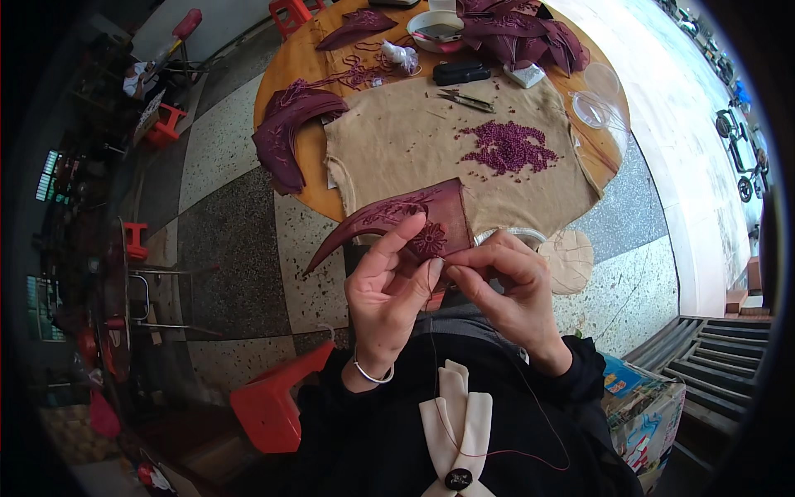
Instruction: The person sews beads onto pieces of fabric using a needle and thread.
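A sheer maroon fabric piece (447,203), embroidered with a flower and tapering to a curved point at the left, hangs over the near table edge. My left hand (385,294), with a bangle at the wrist, holds its lower edge between thumb and fingers; the index finger is raised. Close beside that thumb, the thumb and forefinger of my right hand (513,286) are pinched together at the fabric's edge. What they grip is too small to make out. A thin dark thread (432,348) runs down from the fingertips and loops across my dark top.
Purple beads (507,149) lie heaped on a tan cloth (389,132) covering the round wooden table (286,83). Thread snips (466,101), a black case (461,73), a white bowl (424,37) and more maroon pieces (286,153) lie farther off. A red stool (269,406) stands left.
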`<state>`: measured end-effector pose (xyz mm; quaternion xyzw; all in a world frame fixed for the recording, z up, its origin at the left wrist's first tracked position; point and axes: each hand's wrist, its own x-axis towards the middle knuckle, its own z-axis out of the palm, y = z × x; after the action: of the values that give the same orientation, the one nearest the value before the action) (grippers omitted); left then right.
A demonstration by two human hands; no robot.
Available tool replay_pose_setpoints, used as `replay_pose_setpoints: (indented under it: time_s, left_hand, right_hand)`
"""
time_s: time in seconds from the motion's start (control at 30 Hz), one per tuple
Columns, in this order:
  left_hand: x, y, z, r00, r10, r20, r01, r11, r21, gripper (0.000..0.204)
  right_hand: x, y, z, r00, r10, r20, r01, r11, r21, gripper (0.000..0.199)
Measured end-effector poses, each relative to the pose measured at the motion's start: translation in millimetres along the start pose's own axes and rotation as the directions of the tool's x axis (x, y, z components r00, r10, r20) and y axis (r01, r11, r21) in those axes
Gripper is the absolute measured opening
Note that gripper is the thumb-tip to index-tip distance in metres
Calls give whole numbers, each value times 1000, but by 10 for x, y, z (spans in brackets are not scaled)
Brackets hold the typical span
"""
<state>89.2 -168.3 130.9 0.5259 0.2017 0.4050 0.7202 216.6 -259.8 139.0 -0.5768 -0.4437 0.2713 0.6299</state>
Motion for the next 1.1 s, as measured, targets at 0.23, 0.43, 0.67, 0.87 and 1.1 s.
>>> replay_pose_setpoints:
  time_s: [0.23,0.43,0.67,0.87,1.1]
  left_hand:
    - [-8,-18,-26,997,37,62,-39,998,39,48]
    - [-25,25,6,999,-33,15,32,999,27,48]
    - [-30,56,-9,996,-93,14,92,994,51,48]
    - [-33,24,-20,997,-61,53,57,996,74,47]
    - [-42,-2,27,1000,22,22,-25,984,174,49]
  right_hand:
    - [-13,35,-3,1000,20,-3,-20,999,51,12]
    - [-2,17,-26,1000,9,21,-10,1000,12,11]
    - [-9,27,-34,1000,12,28,-11,1000,-9,10]
    - [-8,17,0,999,29,13,-29,1000,6,8]
    - [-21,41,62,986,167,-14,-160,963,217,11]
